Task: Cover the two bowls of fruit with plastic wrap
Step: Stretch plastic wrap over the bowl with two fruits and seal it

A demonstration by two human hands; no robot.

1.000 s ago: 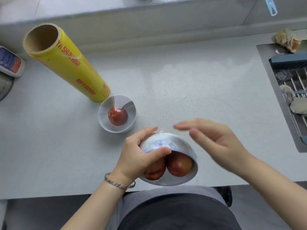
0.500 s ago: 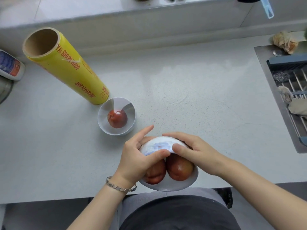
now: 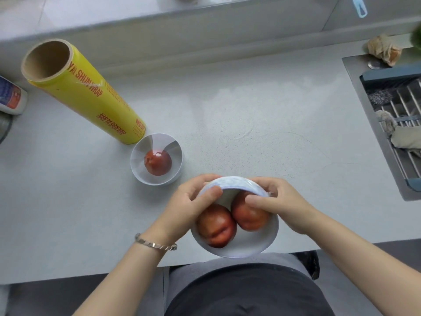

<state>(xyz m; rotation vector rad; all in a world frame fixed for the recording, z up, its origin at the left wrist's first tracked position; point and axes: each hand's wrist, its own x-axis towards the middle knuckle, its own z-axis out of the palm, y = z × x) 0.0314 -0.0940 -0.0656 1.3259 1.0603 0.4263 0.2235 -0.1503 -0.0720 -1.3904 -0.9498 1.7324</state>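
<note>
At the lower centre of the frame, over the near edge of the counter, the bowl is held tipped toward the person, mouth facing the camera, with two red fruits resting against its lower wall. The tilt looks deliberate: it raises the far rim and underside so the wrap can be tucked there, where whitish creased film shows. The left hand, a bracelet on its wrist, and the right hand clasp that upper rim from either side. Their fingers are curled, thumbs on the mouth side pressing film to the rim, the rest hidden behind. So the rim sits between thumb and fingers on each side, with the fruits just below the thumbs. Up and left, apart from the hands, stands the small bowl. Streaks of sheen across its mouth suggest film over it, though that is uncertain. Just beyond it the yellow roll stands on end, probably parked within reach. The sink lies at the right edge.
</note>
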